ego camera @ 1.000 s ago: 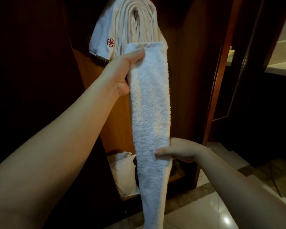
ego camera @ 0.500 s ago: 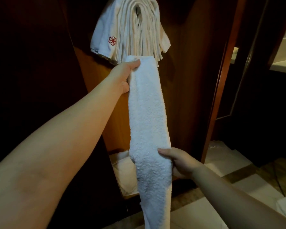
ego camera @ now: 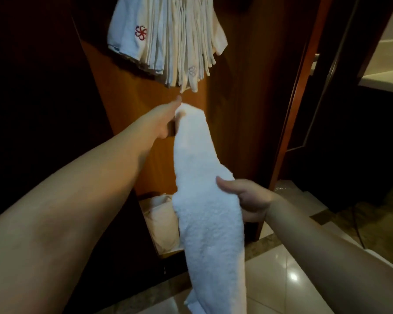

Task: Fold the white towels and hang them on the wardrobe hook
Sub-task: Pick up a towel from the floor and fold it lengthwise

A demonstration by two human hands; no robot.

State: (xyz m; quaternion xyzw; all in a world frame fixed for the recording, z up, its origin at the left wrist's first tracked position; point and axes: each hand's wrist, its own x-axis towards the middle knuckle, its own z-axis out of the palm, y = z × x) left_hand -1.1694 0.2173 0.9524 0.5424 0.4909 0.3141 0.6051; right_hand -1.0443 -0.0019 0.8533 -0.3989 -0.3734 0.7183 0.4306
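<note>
Left hand [ego camera: 166, 120] is gripping the folded towel [ego camera: 204, 200] top edge, now lower beneath the hung towels [ego camera: 179, 39]; right hand [ego camera: 247, 198] is pinching its mid right edge.

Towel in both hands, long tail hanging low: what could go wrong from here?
1. The folded towel trails down to the glossy floor tiles; its loose end may drag or unfold.
2. The left hand holds only the top end and the right hand the middle, so the fold could slip open when lifted.
3. The hanging towels already crowd the space above; pushing another up might knock some loose.
</note>
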